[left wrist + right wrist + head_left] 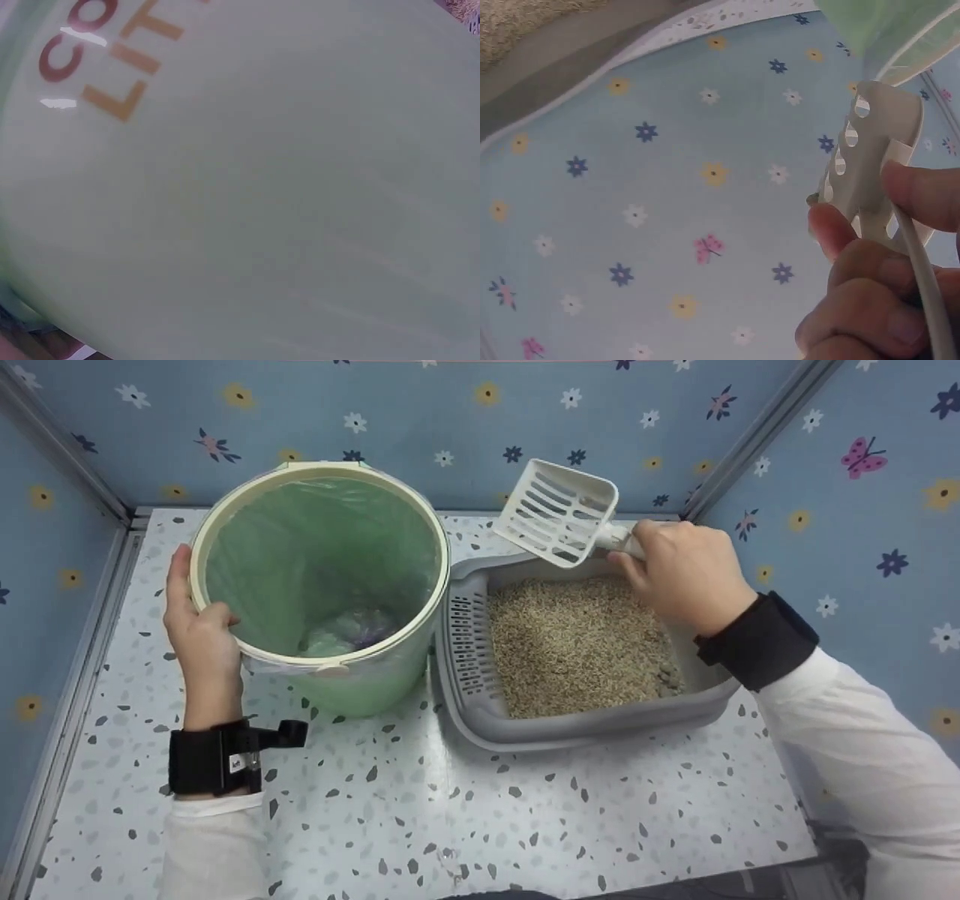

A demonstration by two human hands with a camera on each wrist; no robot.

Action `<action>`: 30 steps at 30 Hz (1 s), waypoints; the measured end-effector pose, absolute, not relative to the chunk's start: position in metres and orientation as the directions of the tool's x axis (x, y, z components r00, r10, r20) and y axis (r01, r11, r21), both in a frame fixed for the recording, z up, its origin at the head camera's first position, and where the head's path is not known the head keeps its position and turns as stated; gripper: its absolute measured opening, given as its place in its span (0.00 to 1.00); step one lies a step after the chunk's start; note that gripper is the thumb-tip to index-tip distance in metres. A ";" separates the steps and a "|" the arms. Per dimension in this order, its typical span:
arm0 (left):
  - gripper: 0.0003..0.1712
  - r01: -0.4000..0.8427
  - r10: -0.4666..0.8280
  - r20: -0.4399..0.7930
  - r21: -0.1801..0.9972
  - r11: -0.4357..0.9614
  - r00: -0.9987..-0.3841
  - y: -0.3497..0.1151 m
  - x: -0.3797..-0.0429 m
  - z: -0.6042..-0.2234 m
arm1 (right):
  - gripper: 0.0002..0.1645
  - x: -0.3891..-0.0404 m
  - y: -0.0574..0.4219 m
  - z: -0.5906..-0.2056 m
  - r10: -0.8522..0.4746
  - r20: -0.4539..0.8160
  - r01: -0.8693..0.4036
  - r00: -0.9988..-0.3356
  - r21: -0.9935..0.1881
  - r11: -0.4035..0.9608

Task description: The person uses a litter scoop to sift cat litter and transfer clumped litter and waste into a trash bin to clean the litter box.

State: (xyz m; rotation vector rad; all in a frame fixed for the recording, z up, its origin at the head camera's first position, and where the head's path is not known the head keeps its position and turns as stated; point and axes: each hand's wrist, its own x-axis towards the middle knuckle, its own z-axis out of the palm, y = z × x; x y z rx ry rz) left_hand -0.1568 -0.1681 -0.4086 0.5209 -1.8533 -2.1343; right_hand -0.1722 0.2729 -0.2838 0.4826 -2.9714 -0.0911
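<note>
Right hand [690, 574] grips scoop [559, 512] at tray's [570, 731] 11 o'clock; left hand [202, 641] holds bin [367, 688] at its 8 o'clock. Best: scoop level, tipped only inside bin, at tray's 10 o'clock.

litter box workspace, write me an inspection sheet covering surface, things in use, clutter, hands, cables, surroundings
Surface: white tabletop with gray speckles.
Things in use: white slotted litter scoop, raised above the table around the far edge of the gray litter box; granular litter in the box; green bin beside it, lined with a bag, crumpled material at the bottom.
Clutter: nothing seen for certain; a faint glassy spot near the front is unclear.
Left hand: holds the bin's rim.
Right hand: grips the scoop's handle.
Cables: none clearly seen; dark shapes at lower right are unclear.
Surroundings: blue flower-print walls, gray corner strips.
</note>
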 end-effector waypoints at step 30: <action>0.51 -0.022 -0.421 -0.062 0.995 -0.099 -0.905 -0.168 -0.157 -0.409 | 0.19 -0.182 0.405 -0.376 -0.054 -0.627 -0.252 -0.778 0.232 0.940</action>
